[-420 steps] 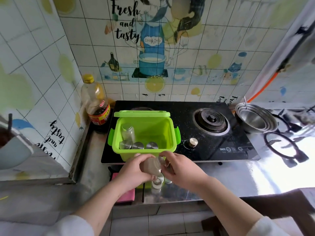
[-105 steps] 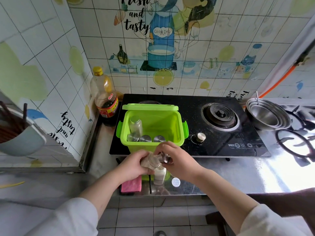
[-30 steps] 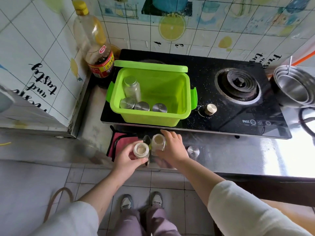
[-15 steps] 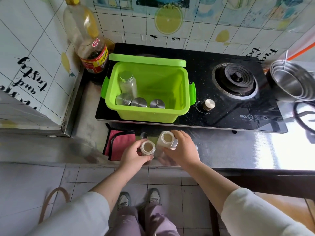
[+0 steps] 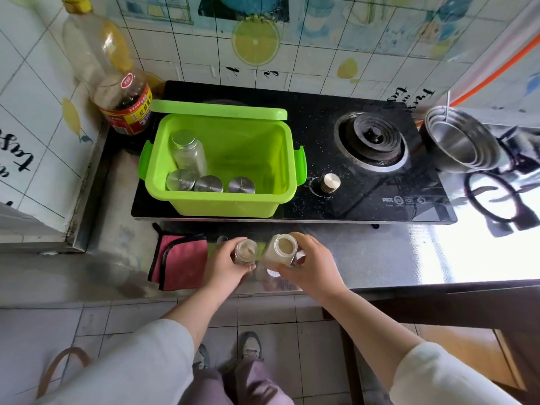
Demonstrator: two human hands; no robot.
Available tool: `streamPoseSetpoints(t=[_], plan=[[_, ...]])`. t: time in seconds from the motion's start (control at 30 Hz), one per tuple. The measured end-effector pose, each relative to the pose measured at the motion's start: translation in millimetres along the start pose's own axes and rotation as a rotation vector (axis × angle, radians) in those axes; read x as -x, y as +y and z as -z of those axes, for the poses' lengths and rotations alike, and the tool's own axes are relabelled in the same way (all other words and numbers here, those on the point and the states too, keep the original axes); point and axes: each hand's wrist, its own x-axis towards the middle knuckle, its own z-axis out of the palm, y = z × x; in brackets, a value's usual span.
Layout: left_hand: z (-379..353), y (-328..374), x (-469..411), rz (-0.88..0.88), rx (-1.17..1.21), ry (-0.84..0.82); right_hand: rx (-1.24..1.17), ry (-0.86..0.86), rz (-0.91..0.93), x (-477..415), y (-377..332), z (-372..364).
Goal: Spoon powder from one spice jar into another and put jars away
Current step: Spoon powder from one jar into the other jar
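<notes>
Jars (image 5: 204,182) in bin (image 5: 222,204) (on stove (image 5: 365,197))

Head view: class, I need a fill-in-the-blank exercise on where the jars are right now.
1. The left hand and right hand each hold one open ____.
2. Both held jars are above the steel counter, in front of the ____ box.
3. Inside the box stand ____ capped jars.
4. The pink cloth lies to the ____ of the left hand.

Missing words: jar; green; four; left

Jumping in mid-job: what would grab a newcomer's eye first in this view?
The bright green bin on the left of the black stove, holding four capped jars. Just in front, at the counter's edge, the left hand and right hand each hold an open jar: the smaller jar left, the fuller jar right. A pink cloth lies beside them.
</notes>
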Motion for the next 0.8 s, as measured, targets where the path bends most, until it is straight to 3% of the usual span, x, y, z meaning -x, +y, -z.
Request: streamPoseSetpoints(t=[0.3,0.43,0.6,0.7,0.8], plan=[[-8.1,-3.1,-7.0,0.018,0.028,-0.027,0.032,-0.013,0.041,-0.6,4.4,1.1],[0.6,-2.2,1.8,0.001,-0.015,-0.023,0.023,-0.094,0.088,2.8,-5.5,2.3],[27.8,-4.9,28.0,-0.139,0.016,0.033,0.080,-0.215,0.193,9.1,-19.8,-9.2],[50.6,-6.3,36.6,-0.188,0.040,-0.063,0.080,-0.257,0.218,5.2,-35.8,-15.2],[75.0,4.5,44.4,-0.178,0.016,-0.277,0.060,-0.267,0.254,0.3,-55.5,-24.1]])
